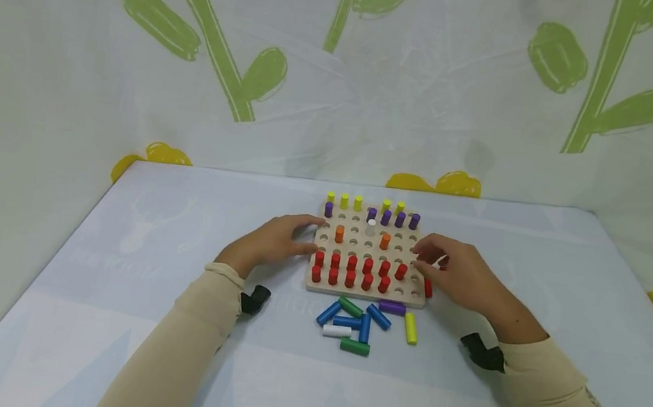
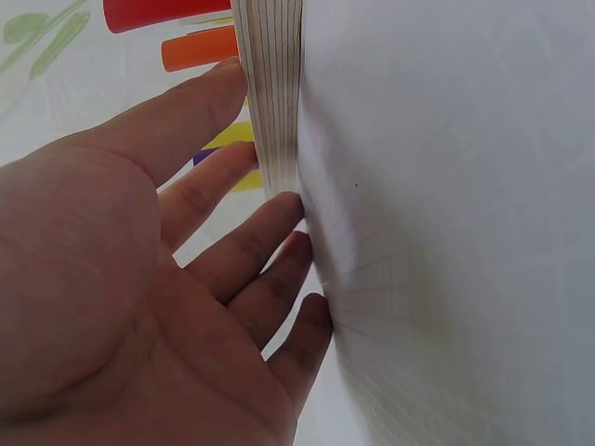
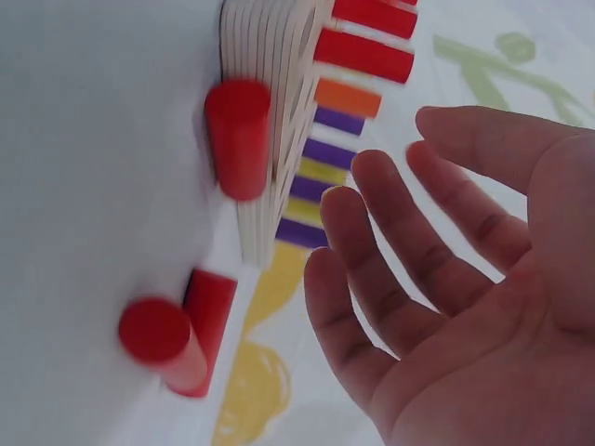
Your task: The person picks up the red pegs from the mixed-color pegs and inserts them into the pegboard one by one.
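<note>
A wooden pegboard lies on the table with pegs standing in its holes. My left hand is at its left edge; in the left wrist view the thumb and fingertips reach the layered side of the board. My right hand is over the board's right edge, fingers loosely bent and nothing between them. Red pegs fill much of the two front rows. Orange pegs and a white peg stand mid-board, with purple pegs and yellow pegs at the back.
Loose blue pegs, green pegs, a white peg, a purple peg and a yellow peg lie in front of the board. Loose red pegs lie along its right side. A leaf-printed cloth hangs behind.
</note>
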Action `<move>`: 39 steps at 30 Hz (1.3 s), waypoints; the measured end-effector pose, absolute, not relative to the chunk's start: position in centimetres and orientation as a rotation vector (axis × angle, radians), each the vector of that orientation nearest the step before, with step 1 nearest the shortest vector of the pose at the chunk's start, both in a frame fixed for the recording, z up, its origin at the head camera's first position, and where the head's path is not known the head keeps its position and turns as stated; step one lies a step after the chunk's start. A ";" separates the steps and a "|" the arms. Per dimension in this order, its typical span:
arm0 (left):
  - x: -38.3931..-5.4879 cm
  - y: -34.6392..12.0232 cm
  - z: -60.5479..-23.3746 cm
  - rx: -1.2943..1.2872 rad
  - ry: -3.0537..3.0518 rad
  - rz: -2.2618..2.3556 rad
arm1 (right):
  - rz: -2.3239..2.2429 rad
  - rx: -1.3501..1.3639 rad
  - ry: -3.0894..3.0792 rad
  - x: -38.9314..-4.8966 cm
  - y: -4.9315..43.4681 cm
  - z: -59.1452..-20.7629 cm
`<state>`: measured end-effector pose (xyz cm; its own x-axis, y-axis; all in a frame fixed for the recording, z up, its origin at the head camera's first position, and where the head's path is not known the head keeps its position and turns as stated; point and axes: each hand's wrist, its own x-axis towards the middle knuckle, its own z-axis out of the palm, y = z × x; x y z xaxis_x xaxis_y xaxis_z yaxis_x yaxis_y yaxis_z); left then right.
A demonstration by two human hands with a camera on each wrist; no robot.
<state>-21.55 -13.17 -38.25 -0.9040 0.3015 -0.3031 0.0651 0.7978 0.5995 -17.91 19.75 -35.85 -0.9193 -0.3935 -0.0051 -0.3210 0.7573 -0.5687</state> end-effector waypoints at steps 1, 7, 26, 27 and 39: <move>-21.6 -13.2 -38.2 0.277 2.601 0.848 | -0.876 -0.567 2.828 -18.0 20.0 -35.8; -21.6 -13.1 -38.2 0.275 2.604 0.846 | -0.834 -0.476 2.727 -18.6 21.1 -35.8; -21.7 -13.2 -38.5 0.255 2.598 0.857 | -0.721 -0.398 2.512 -19.4 22.3 -36.1; -21.7 -13.2 -38.5 0.253 2.595 0.856 | -0.712 -0.397 2.505 -19.4 22.3 -36.1; -22.0 -13.2 -38.7 0.242 2.598 0.852 | -0.671 -0.431 2.527 -19.8 22.5 -36.5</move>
<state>-22.02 -13.20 -38.67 -0.9076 0.2803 -0.3126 0.0407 0.7997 0.5990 -19.76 22.47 -36.50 -0.8318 -0.4116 -0.3724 -0.1726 0.8295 -0.5312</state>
